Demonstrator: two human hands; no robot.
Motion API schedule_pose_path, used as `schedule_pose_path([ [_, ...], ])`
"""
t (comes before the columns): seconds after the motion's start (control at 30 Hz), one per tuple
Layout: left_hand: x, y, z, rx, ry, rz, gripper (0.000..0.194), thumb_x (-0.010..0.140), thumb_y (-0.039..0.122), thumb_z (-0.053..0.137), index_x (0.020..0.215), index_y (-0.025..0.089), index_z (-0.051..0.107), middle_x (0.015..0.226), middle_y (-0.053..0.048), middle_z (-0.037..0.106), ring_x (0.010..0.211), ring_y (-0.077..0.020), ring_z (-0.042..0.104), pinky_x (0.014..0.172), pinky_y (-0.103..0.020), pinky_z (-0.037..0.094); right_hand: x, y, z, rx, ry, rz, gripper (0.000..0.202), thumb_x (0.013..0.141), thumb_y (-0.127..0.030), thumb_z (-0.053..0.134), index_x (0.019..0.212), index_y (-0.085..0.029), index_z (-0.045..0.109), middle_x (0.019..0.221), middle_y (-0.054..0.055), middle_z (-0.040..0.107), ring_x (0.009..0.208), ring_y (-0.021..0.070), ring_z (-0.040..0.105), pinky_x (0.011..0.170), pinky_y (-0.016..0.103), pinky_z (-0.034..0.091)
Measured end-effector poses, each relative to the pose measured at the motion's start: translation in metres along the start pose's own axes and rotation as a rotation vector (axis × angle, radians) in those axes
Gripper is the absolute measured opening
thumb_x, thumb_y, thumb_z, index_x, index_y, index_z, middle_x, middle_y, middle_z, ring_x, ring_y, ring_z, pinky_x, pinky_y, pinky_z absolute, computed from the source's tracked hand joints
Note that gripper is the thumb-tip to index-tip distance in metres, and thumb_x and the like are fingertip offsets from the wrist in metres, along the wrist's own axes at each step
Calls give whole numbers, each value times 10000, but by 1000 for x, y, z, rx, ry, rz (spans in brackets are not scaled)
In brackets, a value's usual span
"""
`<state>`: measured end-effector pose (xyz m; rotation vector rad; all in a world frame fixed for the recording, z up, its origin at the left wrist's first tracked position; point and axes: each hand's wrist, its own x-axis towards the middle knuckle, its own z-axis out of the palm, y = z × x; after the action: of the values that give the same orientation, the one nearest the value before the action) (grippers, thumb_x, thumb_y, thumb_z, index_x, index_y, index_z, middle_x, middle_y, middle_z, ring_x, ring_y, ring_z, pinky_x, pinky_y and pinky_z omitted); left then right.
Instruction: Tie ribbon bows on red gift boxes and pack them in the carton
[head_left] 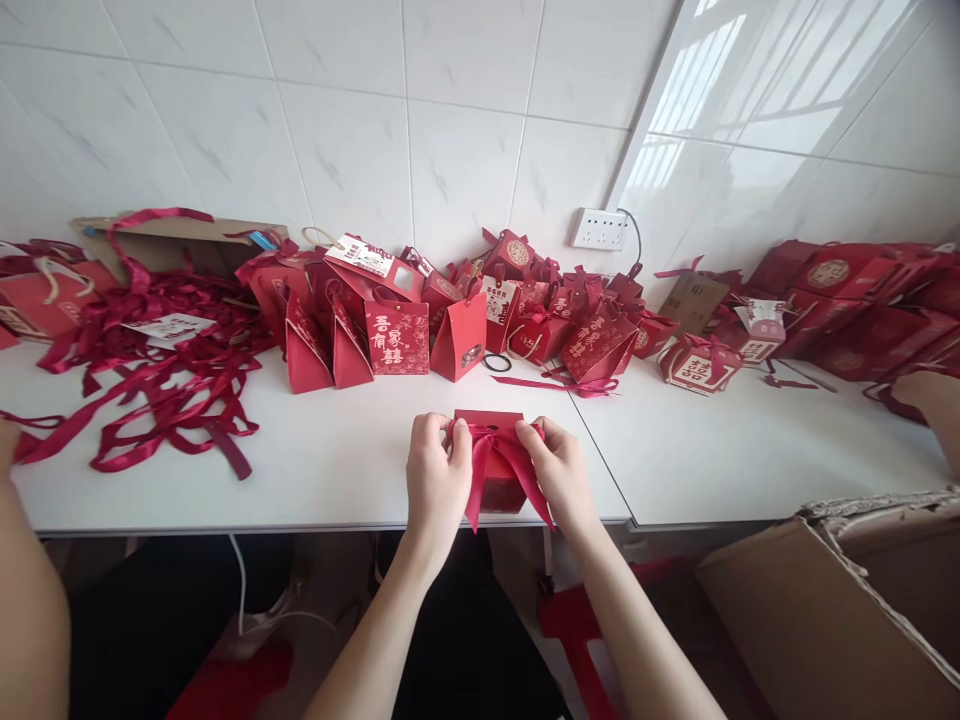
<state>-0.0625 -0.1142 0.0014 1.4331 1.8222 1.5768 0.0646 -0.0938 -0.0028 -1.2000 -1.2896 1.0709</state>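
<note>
A small red gift box [501, 495] stands at the table's front edge, directly before me. Across its top a dark red ribbon [480, 485] is tied in a bow, its two tails hanging down the near face. My left hand [441, 470] pinches the bow's left loop between thumb and fingers. On the other side my right hand [556, 465] pinches the right loop. The loops themselves are mostly covered by my fingers. Behind the box stand several folded red gift boxes, among them a plain one with a small window [459, 338].
Loose red ribbons [172, 400] lie tangled at left, by an open cardboard box [180, 235]. Finished-looking red boxes [540, 335] crowd the wall side. An open carton [795, 600] stands below at right. Other people's arms [30, 600] reach in at both edges.
</note>
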Motion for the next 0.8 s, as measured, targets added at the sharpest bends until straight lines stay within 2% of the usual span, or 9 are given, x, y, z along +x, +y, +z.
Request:
schedule_pose_path([
  [0.27, -6, 2, -10, -61, -76, -66, 195, 853, 349, 425, 718, 212, 457, 832, -36, 529, 781, -167, 538, 724, -281, 460, 1, 4, 0, 145, -35, 51, 414, 727, -473, 597, 566, -185, 346, 527, -65, 330, 495, 67, 318, 475, 202, 268],
  [0.4, -6, 0, -5, -117, -41, -99, 170, 835, 298, 428, 697, 208, 468, 861, -43, 522, 836, -173, 545, 769, -280, 466, 4, 10, 1, 118, -32, 37, 421, 735, -487, 581, 563, -190, 336, 509, -70, 323, 474, 66, 321, 462, 201, 270],
  [0.5, -3, -3, -4, -165, -69, -142, 150, 804, 280, 452, 681, 199, 483, 884, -43, 532, 844, -171, 559, 760, -269, 474, 3, 10, -5, 4, 4, -2, 401, 757, -508, 552, 591, -194, 367, 532, -58, 372, 479, 81, 370, 455, 211, 308],
  [0.57, -2, -5, -5, -208, -110, -188, 159, 798, 310, 464, 700, 193, 506, 876, -34, 545, 803, -164, 570, 710, -260, 479, -4, 5, -10, -142, 143, -179, 326, 769, -495, 557, 714, -190, 454, 662, -16, 485, 561, 115, 461, 514, 247, 396],
  [0.63, -2, -9, -6, -262, -150, -236, 179, 795, 351, 479, 743, 188, 531, 843, -22, 560, 745, -155, 574, 663, -253, 476, -17, -3, -15, -346, 235, -481, 303, 774, -442, 597, 917, -192, 501, 876, 52, 549, 753, 174, 541, 661, 320, 465],
  [0.67, -1, -11, -6, -291, -162, -251, 188, 790, 364, 488, 759, 185, 537, 822, -17, 566, 723, -150, 572, 649, -250, 472, -24, -7, -15, -470, 195, -650, 322, 781, -409, 615, 995, -196, 504, 964, 80, 553, 860, 201, 548, 743, 355, 467],
  [0.73, -1, -15, -4, -339, -170, -257, 202, 778, 378, 504, 754, 180, 534, 790, -12, 571, 706, -145, 566, 641, -241, 464, -37, -12, -12, -728, -17, -923, 319, 816, -326, 612, 1087, -192, 512, 1072, 110, 562, 1037, 242, 518, 882, 412, 418],
  [0.8, 0, -18, -2, -382, -180, -247, 216, 773, 386, 511, 713, 178, 514, 754, -5, 560, 698, -140, 553, 635, -232, 453, -43, -11, -5, -918, -172, -1053, 255, 869, -203, 538, 1122, -175, 523, 1106, 109, 586, 1098, 241, 505, 969, 448, 344],
])
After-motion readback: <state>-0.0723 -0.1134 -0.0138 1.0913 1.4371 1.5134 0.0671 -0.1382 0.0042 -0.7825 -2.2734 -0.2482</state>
